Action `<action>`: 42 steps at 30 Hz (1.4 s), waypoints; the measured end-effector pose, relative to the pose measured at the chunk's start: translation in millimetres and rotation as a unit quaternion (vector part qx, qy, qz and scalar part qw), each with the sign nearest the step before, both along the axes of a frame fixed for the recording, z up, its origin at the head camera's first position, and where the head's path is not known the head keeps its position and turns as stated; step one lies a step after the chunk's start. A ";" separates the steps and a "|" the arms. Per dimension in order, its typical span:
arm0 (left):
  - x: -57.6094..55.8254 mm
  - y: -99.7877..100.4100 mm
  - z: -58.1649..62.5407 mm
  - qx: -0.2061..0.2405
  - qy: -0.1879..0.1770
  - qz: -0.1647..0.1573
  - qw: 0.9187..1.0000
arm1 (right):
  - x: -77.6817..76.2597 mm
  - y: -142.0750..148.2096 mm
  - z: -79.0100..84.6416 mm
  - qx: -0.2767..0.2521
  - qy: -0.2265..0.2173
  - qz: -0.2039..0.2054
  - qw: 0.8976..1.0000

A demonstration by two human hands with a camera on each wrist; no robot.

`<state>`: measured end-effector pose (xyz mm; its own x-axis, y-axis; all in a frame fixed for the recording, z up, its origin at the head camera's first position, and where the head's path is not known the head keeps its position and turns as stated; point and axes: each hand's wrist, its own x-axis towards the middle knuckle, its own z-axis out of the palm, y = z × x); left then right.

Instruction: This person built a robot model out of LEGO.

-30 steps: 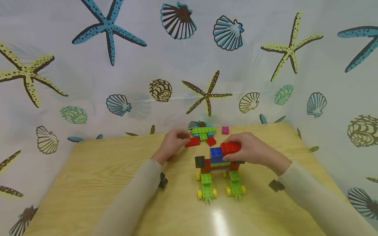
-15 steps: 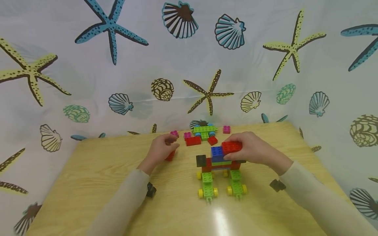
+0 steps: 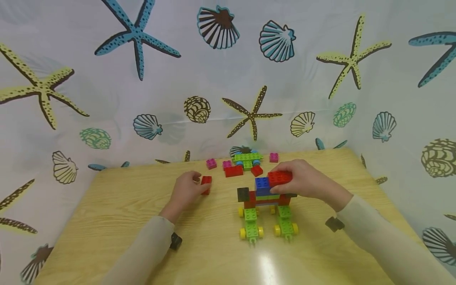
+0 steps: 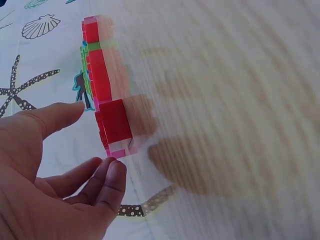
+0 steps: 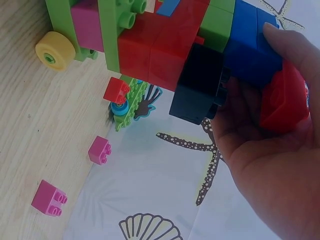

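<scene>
In the head view my right hand [image 3: 297, 179] grips a red toy brick [image 3: 279, 178] at the top of a built brick vehicle, beside a blue brick [image 3: 262, 186]. The right wrist view shows the thumb against the blue bricks [image 5: 252, 42] and the red brick [image 5: 285, 97] within the grasp. Yellow wheels [image 3: 276, 230] and two green bases [image 3: 251, 227] carry the vehicle. My left hand [image 3: 185, 192] is by another red brick [image 3: 206, 185] on the table. Its thumb and fingers stand apart around that brick [image 4: 115, 121] in the left wrist view, and contact cannot be made out.
Toward the back of the table [image 3: 124, 206] lie a red brick [image 3: 234, 171], a smaller red one [image 3: 256, 170] and several pink bricks [image 3: 211, 163]. A green wheeled base [image 3: 247, 157] stands at the back edge, against the patterned cloth [image 3: 213, 138].
My left hand has moved left and nearer, away from the red brick at the back, to the separate red brick. The right hand keeps its grip on the vehicle's top.
</scene>
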<state>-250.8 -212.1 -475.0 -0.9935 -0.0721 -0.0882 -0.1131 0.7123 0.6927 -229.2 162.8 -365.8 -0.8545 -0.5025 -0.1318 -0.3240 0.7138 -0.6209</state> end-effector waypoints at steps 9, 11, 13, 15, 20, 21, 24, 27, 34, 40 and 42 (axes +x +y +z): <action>3.5 7.4 -4.6 -0.018 -0.025 0.029 0.999 | -0.4 0.3 -1.3 -0.003 -0.007 -0.005 1.000; 4.3 8.7 -4.0 -0.014 -0.030 0.034 0.999 | -0.4 0.2 -1.1 -0.003 -0.004 -0.005 1.000; 5.0 9.6 -3.0 -0.012 -0.034 0.037 0.999 | 0.0 0.1 -0.6 -0.004 -0.003 -0.003 1.000; 5.3 9.6 -2.3 -0.012 -0.036 0.038 0.999 | 0.1 0.1 -0.6 -0.005 -0.002 -0.002 1.000; 5.1 7.8 -2.4 -0.010 -0.034 0.038 0.999 | 0.1 -0.1 -0.6 -0.005 -0.003 -0.002 1.000; 5.1 7.5 -2.3 -0.009 -0.033 0.038 0.999 | 0.0 -0.2 -0.9 -0.005 -0.003 -0.003 1.000; 4.7 5.8 -2.3 -0.004 -0.029 0.037 0.999 | 0.2 0.1 -0.7 -0.005 -0.002 -0.002 1.000; 3.5 2.8 -2.2 0.000 -0.023 0.036 0.999 | -0.7 0.6 -1.6 -0.005 -0.002 -0.004 1.000; 5.2 0.2 4.5 0.031 -0.004 0.045 0.998 | -1.5 0.5 -2.8 -0.005 -0.003 -0.003 1.000; 7.7 2.5 19.1 0.049 0.045 0.037 0.997 | -1.5 1.0 -2.4 -0.006 -0.004 -0.004 1.000; 8.8 4.3 25.4 0.047 0.062 0.029 0.997 | -1.8 1.3 -2.2 -0.006 -0.003 -0.002 1.000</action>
